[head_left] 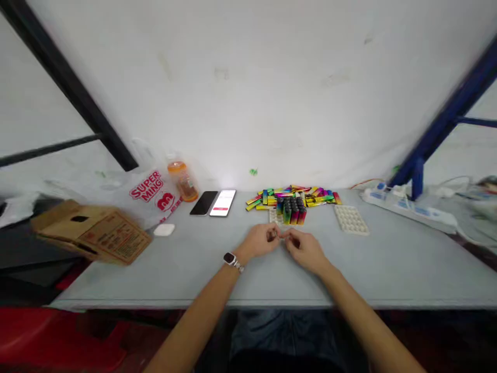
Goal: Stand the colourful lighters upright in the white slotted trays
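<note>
My left hand [263, 240], with a watch [232, 260] on its wrist, is closed in a pinch above the table. Opposite it, my right hand [305, 249] also pinches, and the fingertips of both nearly meet. Whatever lies between them is too small to make out. Just beyond my hands stands a block of upright, shiny multicoloured tubes with black tops [294, 209], set in a pale tray [275, 216]. Behind this block lies a loose heap of shiny rainbow-coloured flat pieces [322, 197]. A second pale tray with rows of round hollows [351, 219] rests to the right.
Two phones [204, 203] [222, 202], one lit, lie left of the heap. Further left are an orange-lidded jar [183, 181], a printed plastic bag [134, 194], a white case [164, 229] and a cardboard box [104, 233]. A power strip [409, 210] lies at the right.
</note>
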`<state>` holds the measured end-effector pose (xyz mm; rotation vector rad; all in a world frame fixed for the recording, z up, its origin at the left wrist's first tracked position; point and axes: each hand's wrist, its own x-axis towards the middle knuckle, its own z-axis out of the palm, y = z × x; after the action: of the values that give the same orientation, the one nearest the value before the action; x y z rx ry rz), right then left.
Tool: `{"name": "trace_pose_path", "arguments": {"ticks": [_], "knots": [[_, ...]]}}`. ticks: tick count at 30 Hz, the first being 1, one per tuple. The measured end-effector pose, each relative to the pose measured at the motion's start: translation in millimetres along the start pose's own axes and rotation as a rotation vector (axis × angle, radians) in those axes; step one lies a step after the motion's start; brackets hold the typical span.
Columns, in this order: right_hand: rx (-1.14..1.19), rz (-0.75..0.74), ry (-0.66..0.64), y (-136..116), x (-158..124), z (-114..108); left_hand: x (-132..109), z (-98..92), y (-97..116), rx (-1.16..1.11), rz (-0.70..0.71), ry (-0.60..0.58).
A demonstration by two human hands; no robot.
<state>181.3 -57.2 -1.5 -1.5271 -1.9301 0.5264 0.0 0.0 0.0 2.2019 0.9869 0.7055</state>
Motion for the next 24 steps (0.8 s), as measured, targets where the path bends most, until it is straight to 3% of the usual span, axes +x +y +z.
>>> {"name": "trace_pose_path", "arguments": {"ticks": [24], "knots": [[0.014, -0.008, 0.004, 2.2, 3.8, 4.1, -0.6, -2.2, 2.7, 0.04, -0.022, 0.009]]}}
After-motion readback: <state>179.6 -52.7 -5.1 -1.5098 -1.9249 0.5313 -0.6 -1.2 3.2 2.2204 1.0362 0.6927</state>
